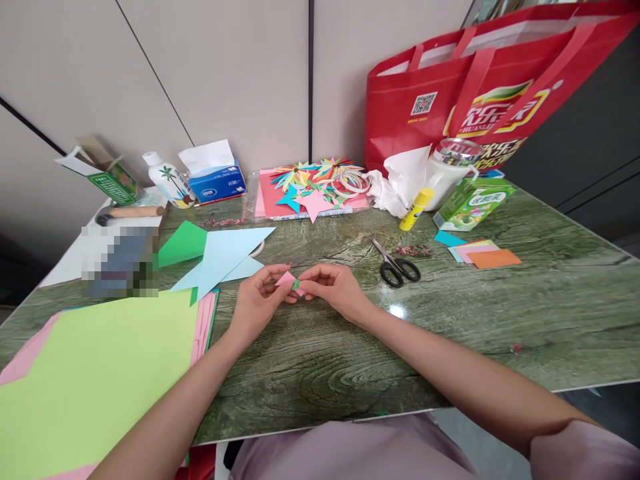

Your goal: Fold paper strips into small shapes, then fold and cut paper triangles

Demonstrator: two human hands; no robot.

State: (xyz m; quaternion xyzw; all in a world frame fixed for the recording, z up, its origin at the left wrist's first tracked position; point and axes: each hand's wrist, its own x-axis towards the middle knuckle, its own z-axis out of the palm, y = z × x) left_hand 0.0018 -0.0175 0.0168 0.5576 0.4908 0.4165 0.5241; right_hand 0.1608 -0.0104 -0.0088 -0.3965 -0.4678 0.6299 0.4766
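Note:
Between my two hands is a small folded paper piece [286,278], pink with a green band across its middle, held just above the table. My left hand [257,295] pinches its left side between thumb and fingers. On the other side, my right hand [335,288] grips it by thumb and forefinger, close to the green part. Fingers cover part of the folds. Scissors [395,263] with black handles lie to the right of my right hand. Large light blue folded paper [227,250] and a green folded paper [183,245] rest beyond my left hand.
Stacked coloured sheets [110,360] cover the table's left front. Small paper strips [485,255] lie at right, near a glue stick [417,209] and green box [473,203]. Paper stars [315,200], a tissue box [217,183], a bottle [167,180] and a red bag [395,120] line the back.

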